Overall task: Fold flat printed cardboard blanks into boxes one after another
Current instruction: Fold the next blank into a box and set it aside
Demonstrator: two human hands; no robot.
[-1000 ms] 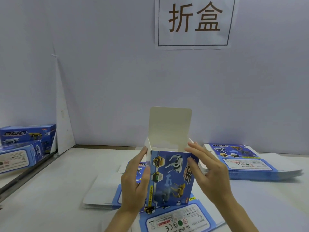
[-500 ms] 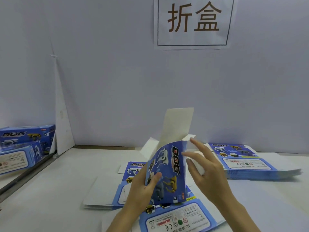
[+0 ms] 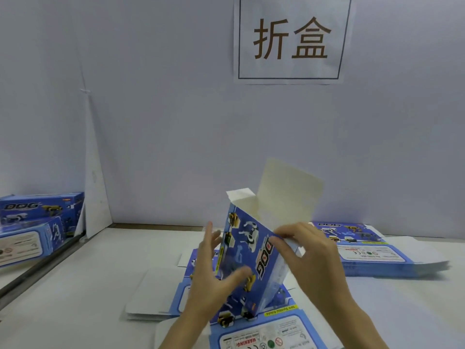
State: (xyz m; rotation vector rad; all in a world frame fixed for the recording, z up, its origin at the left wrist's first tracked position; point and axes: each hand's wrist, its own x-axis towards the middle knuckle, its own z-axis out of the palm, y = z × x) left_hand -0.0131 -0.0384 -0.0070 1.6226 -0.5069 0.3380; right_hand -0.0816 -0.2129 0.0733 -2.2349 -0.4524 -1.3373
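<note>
A blue printed box with dog pictures stands tilted on end in the middle, its white top flap sticking up and a small side flap open at its left. My left hand holds its left side, thumb on the printed face and fingers behind. My right hand grips the right upper edge with curled fingers. Under the box lies a stack of flat blue blanks on the white table.
A second stack of flat blanks lies at the right, near the back wall. Two folded blue boxes sit at the far left behind a dark rail. A paper sign hangs on the wall.
The box has turned and tipped to the right. My right hand has moved onto its upper right edge, and my left hand has shifted along the left side.
</note>
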